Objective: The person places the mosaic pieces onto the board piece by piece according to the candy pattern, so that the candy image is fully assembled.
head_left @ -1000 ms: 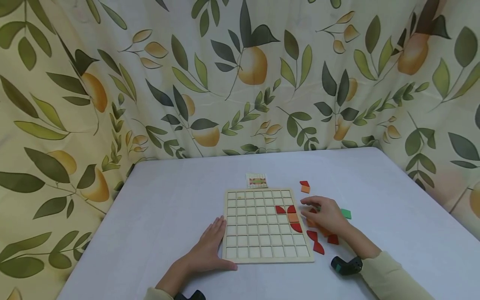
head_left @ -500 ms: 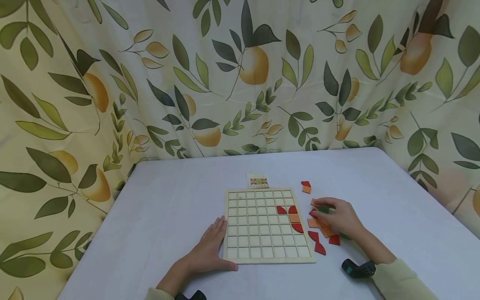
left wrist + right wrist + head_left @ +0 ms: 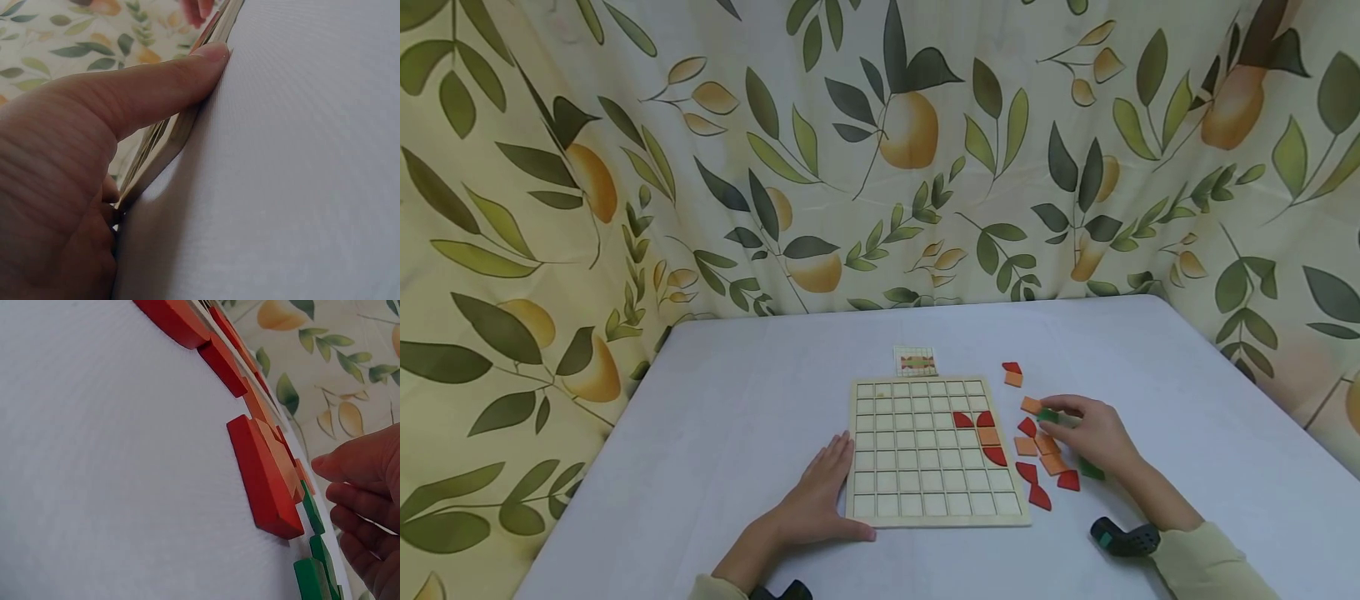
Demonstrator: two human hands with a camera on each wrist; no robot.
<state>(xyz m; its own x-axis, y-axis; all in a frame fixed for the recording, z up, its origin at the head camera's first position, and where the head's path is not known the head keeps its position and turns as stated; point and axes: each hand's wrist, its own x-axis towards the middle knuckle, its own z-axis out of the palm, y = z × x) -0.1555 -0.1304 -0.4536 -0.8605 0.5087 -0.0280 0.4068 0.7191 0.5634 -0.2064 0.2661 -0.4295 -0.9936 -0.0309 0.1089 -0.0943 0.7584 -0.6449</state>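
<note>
My left hand [image 3: 820, 498] lies at the near left corner of a wooden grid board [image 3: 913, 506], fingers straight along its left side. The thumb [image 3: 169, 81] rests against the board's near edge in the left wrist view. My right hand [image 3: 1093, 429] hovers over loose flat pieces right of the board, its fingers bent loosely and apart from the thumb. Near its fingertips are a green piece [image 3: 1047, 415] and an orange square [image 3: 1031, 405]; nothing shows between the fingers in the right wrist view. Three red pieces and an orange square [image 3: 988, 437] sit in the grid's right part.
A small pattern card [image 3: 915, 362] lies behind the board. Loose red quarter-rounds [image 3: 1040, 497] and orange squares [image 3: 1026, 447] lie close to the board's right edge. Another red piece [image 3: 1011, 367] touches an orange one farther back. A leaf-patterned curtain [image 3: 865, 208] hangs behind the table.
My right hand has drawn back to the right, away from the board, uncovering orange, red and green pieces. It now covers part of the green pieces on the right. The left hand stays still.
</note>
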